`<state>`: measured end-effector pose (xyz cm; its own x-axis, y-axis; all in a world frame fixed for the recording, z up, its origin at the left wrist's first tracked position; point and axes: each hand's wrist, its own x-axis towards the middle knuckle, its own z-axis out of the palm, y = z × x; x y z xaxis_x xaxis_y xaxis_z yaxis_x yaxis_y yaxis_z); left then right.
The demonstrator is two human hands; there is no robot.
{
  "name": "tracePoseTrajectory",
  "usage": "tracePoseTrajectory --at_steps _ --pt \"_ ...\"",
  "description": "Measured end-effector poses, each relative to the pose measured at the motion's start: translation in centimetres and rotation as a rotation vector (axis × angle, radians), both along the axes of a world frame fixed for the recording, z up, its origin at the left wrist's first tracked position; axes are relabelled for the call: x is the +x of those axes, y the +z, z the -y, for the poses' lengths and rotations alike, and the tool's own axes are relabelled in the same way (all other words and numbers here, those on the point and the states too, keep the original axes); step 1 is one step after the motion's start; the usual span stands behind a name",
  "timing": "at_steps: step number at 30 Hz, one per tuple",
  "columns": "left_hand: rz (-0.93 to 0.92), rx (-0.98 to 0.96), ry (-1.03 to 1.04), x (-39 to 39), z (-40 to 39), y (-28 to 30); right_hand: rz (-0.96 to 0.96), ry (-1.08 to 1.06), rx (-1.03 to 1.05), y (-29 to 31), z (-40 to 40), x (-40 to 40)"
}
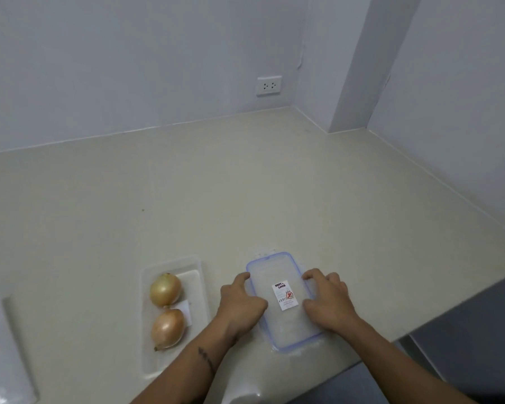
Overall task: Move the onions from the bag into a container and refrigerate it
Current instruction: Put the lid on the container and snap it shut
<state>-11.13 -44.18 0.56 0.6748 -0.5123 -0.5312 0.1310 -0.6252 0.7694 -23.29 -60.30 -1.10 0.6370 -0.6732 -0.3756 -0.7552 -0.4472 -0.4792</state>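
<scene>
Head view, looking down on the beige desk (245,185), which runs back to pale walls with a socket (269,86) near the far corner. At the desk's left edge, close to me, lies a clear bag (3,354), flat and crumpled. Right of it, near the front edge, stands an open clear tub (203,284), its long side running away from me. Two onions are in it: one onion (165,290) at the far end, the second onion (168,329) just behind it on my side, the two nearly touching. A white label (183,312) shows between them against the tub's right wall.

Just beside the tub, my left hand (239,304) rests with fingers bent on the left rim of a lid (283,325). That lid is clear with a blue edge, lies flat on the desk near the front edge, and carries a small printed sticker (285,295) in its middle. My right hand (328,301) sits on the lid's right rim, fingers curled down over the edge. Both hands press against or grip the lid's sides; I cannot tell whether it is lifted off the desk. A dark floor (464,345) shows past the desk's front right edge.
</scene>
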Motion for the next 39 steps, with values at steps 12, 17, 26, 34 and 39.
tracePoseTrajectory --at_steps 12,17,26,34,39 --pt "0.19 -0.376 0.341 6.4 -5.2 4.7 0.563 -0.082 0.561 5.2 -3.5 5.4" --pt "0.226 -0.329 0.464 9.0 -11.9 4.2 0.548 0.016 0.569 5.2 -9.1 9.3" --pt "0.147 -0.22 0.439 8.1 -17.4 0.2 0.431 0.075 0.394 2.9 -14.7 10.0" --pt "0.187 -0.215 0.311 8.7 -18.0 -0.2 0.415 0.033 0.255 2.7 -15.5 9.4" --pt "0.2 -0.233 0.299 8.6 -18.2 -0.2 0.374 0.042 0.206 2.8 -15.6 9.8"
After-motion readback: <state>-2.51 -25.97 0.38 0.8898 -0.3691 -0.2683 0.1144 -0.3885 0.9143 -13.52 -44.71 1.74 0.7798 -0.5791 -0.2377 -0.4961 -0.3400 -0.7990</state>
